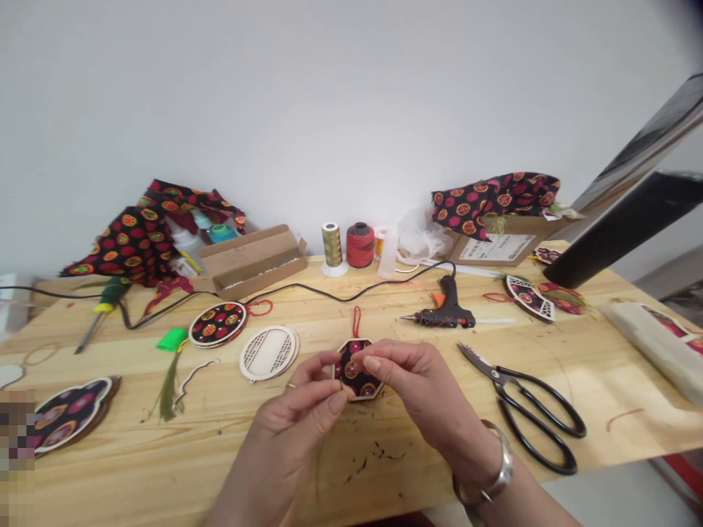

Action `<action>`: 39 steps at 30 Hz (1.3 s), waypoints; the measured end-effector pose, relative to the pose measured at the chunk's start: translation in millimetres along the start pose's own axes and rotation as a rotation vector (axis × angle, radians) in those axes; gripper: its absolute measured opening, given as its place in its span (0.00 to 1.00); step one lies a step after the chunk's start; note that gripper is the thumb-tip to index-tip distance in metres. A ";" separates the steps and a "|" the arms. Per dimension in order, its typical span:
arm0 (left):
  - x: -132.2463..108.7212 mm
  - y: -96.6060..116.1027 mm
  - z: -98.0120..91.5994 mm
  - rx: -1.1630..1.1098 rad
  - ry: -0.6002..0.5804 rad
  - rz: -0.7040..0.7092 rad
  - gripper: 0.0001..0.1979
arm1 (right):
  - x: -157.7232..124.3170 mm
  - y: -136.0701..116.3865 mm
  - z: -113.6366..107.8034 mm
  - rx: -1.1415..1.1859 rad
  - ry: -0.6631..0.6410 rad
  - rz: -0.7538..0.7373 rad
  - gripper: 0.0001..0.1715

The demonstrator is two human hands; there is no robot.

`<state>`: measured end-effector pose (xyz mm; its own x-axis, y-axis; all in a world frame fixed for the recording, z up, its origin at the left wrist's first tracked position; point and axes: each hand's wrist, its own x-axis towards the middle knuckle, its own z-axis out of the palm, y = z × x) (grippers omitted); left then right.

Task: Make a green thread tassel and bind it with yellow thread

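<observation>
Facing up over the worktop (pixel 165 468), a hexagonal ornament (pixel 358 375) is pinched on its left by the left hand (pixel 307 419) and on top by the right hand (pixel 420 388); its red loop (pixel 356 320), seemingly along the long axis, is pointed toward the wall.

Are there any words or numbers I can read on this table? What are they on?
The white label on the cardboard box: printed lines, too blurred to read.
The ornament pinched by the left hand and the right hand: pattern only, no letters.
Nothing else shows text that can be read.
</observation>
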<state>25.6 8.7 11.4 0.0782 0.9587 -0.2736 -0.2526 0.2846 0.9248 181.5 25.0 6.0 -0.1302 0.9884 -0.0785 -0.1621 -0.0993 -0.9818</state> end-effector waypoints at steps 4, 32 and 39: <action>2.9 2.2 -6.8 -0.061 0.037 0.025 0.01 | -0.1 1.6 7.2 -0.014 -0.010 0.003 0.11; 5.5 8.1 -21.5 -0.393 0.053 -0.075 0.04 | -6.0 14.6 17.6 -0.089 -0.068 0.082 0.06; 5.4 17.4 -35.5 -0.530 0.134 -0.092 0.07 | -0.5 15.2 7.8 -0.128 0.001 0.012 0.07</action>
<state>-12.5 19.0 16.6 0.0084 0.9120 -0.4101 -0.7042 0.2965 0.6451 171.5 22.1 -7.5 -0.1307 0.9873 -0.0904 -0.0345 -0.0956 -0.9948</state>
